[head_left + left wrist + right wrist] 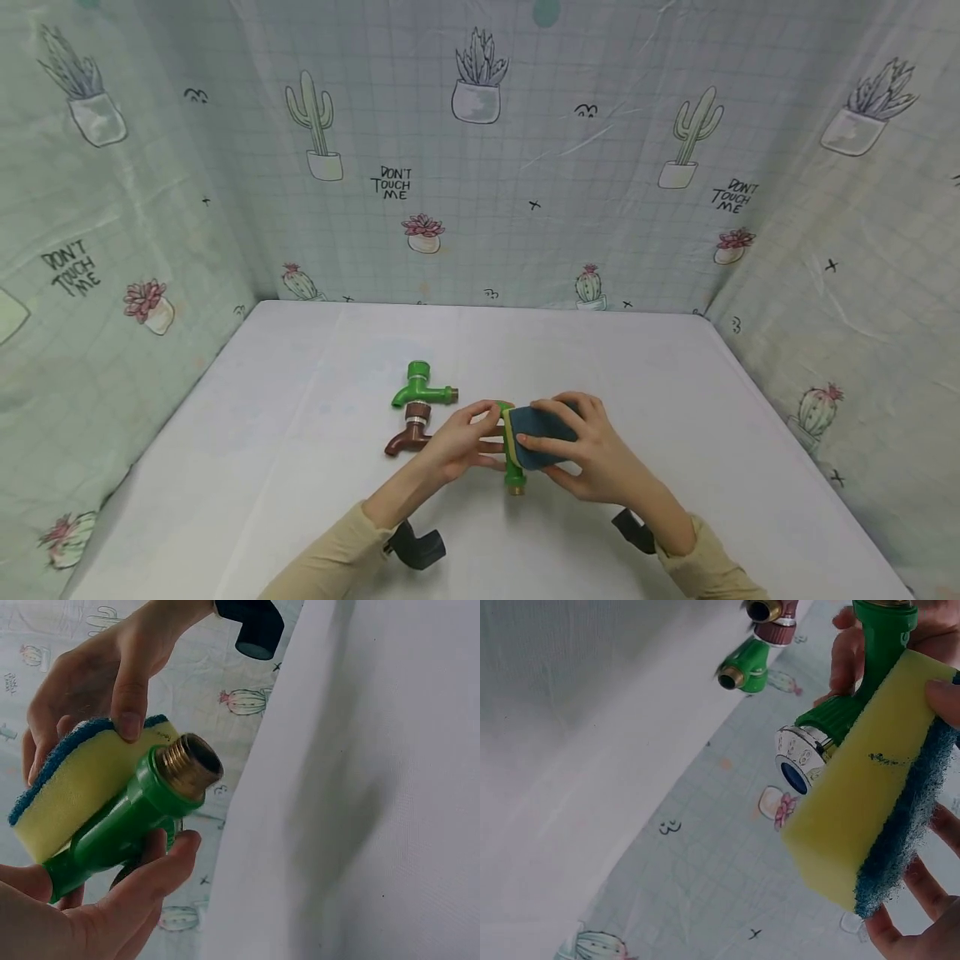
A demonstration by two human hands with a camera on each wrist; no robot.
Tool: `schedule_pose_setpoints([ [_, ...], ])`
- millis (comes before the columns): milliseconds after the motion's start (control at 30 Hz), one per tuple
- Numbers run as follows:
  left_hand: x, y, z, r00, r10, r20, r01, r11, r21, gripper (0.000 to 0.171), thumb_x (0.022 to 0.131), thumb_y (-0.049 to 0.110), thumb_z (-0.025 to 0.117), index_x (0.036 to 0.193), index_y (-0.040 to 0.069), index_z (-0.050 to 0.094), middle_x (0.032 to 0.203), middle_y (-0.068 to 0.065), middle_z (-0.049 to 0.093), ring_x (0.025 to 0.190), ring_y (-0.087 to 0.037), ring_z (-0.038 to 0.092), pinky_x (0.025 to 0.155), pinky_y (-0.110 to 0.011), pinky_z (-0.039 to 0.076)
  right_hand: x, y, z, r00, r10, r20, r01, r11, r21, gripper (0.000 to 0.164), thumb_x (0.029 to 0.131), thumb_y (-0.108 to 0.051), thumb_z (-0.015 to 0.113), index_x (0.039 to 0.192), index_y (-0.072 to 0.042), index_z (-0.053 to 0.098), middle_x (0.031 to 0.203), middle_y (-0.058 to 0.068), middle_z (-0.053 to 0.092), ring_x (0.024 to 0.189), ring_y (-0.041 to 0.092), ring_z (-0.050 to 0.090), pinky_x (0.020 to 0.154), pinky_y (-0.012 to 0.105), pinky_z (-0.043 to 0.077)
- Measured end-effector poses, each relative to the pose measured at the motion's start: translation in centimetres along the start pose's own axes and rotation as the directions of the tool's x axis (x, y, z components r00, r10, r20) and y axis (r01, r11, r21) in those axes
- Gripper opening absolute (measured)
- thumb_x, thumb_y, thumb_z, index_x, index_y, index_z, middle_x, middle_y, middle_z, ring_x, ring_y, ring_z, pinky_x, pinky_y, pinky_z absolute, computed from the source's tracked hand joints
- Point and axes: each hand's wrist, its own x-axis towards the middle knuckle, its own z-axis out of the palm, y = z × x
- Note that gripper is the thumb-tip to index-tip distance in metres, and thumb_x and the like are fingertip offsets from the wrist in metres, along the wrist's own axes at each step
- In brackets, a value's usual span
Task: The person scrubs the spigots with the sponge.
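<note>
My left hand (461, 442) holds a green plastic tap (112, 832) with a brass threaded end (191, 765), its fingers and thumb around the body. A silver collar with a blue centre (799, 761) shows at another end of the tap in the right wrist view. In my right hand (592, 446) is a sponge (870, 772), yellow on one face and dark blue scouring pad on the other. The yellow face lies against the side of the tap, and my fingers grip the blue side. Both hands are over the middle of the table, and the sponge partly hides the tap.
Another green tap (418, 392) lies on the white table (300, 392) left of my hands, with a brown tap (411, 433) just in front of it. Black angled pieces (417, 547) show by both wrists. Cactus-print cloth (525, 183) surrounds the table's back and sides.
</note>
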Motion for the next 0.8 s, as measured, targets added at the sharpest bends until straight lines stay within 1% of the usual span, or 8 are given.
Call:
schedule_pose_setpoints([
  [33,0.0,0.0,0.0,1.0,0.005,-0.002,-0.005,1.0,0.005,0.049,0.09,0.036,0.047,0.127,0.005,0.042,0.109,-0.017,0.056,0.09,-0.027,0.062,0.079,-0.053,0.05,0.0,0.1,0.0,1.0,-0.001,-0.003,0.001,1.0,-0.003,0.037,0.086,-0.048,0.046,0.117,-0.031,0.058,0.126,0.011,0.046,0.107,0.03,0.038,0.082,0.049,0.034],
  [100,-0.1,0.1,-0.1,1.0,0.014,0.006,-0.014,1.0,0.009,0.048,0.089,0.035,0.049,0.125,0.005,0.043,0.108,-0.016,0.057,0.087,-0.024,0.063,0.08,-0.052,0.05,0.1,0.2,-0.2,1.0,-0.001,-0.012,0.001,1.0,-0.002,0.038,0.086,-0.049,0.043,0.116,-0.031,0.058,0.125,0.011,0.046,0.107,0.03,0.038,0.082,0.049,0.034],
  [167,-0.1,0.3,-0.1,0.999,0.029,0.029,-0.029,1.0,0.006,0.046,0.089,0.034,0.05,0.123,0.004,0.044,0.107,-0.016,0.057,0.085,-0.023,0.064,0.08,-0.051,0.05,0.1,0.3,-0.3,1.0,0.001,-0.013,-0.001,1.0,0.001,0.038,0.086,-0.049,0.043,0.116,-0.031,0.058,0.125,0.012,0.046,0.107,0.031,0.038,0.083,0.05,0.034],
  [300,-0.1,0.6,-0.2,0.997,0.055,0.06,-0.054,0.998,-0.015,0.034,0.09,0.032,0.051,0.111,0.005,0.047,0.104,-0.014,0.058,0.084,-0.023,0.065,0.081,-0.049,0.05,0.4,0.5,-0.6,1.0,0.008,-0.009,-0.008,1.0,0.009,0.036,0.084,-0.046,0.051,0.116,-0.031,0.058,0.125,0.012,0.046,0.107,0.031,0.038,0.084,0.051,0.034],
  [467,0.0,0.7,-0.3,0.994,0.072,0.085,-0.069,0.997,-0.048,0.022,0.09,0.025,0.053,0.103,0.008,0.051,0.104,-0.011,0.059,0.088,-0.026,0.064,0.081,-0.051,0.05,0.6,0.8,-0.8,0.998,0.057,-0.013,-0.056,0.998,0.021,0.037,0.085,-0.047,0.048,0.116,-0.03,0.059,0.124,0.012,0.047,0.106,0.031,0.038,0.082,0.05,0.035],
  [600,-0.2,0.6,-0.3,0.99,0.086,0.107,-0.077,0.993,-0.084,0.02,0.088,0.022,0.056,0.101,0.007,0.053,0.105,-0.008,0.059,0.091,-0.029,0.063,0.082,-0.052,0.049,0.9,1.2,-0.6,0.995,0.097,-0.023,-0.096,0.995,0.025,0.038,0.086,-0.048,0.044,0.115,-0.029,0.059,0.123,0.012,0.048,0.105,0.03,0.038,0.08,0.048,0.036],
  [700,-0.3,0.5,-0.3,0.99,0.092,0.103,-0.082,0.992,-0.099,0.022,0.087,0.022,0.057,0.102,0.006,0.054,0.102,-0.006,0.061,0.091,-0.029,0.064,0.082,-0.052,0.049,1.1,1.4,-0.3,0.991,0.124,-0.04,-0.124,0.992,0.015,0.039,0.086,-0.05,0.042,0.114,-0.029,0.06,0.122,0.011,0.048,0.104,0.028,0.038,0.077,0.047,0.036],
  [800,-0.3,0.4,-0.2,0.994,0.094,0.063,-0.086,0.99,-0.113,0.022,0.087,0.022,0.057,0.102,0.006,0.055,0.1,-0.006,0.06,0.088,-0.027,0.064,0.082,-0.051,0.049,1.2,1.4,-0.2,0.99,0.129,-0.053,-0.128,0.992,0.02,0.039,0.086,-0.049,0.043,0.114,-0.029,0.06,0.122,0.011,0.048,0.104,0.027,0.037,0.077,0.047,0.036],
])
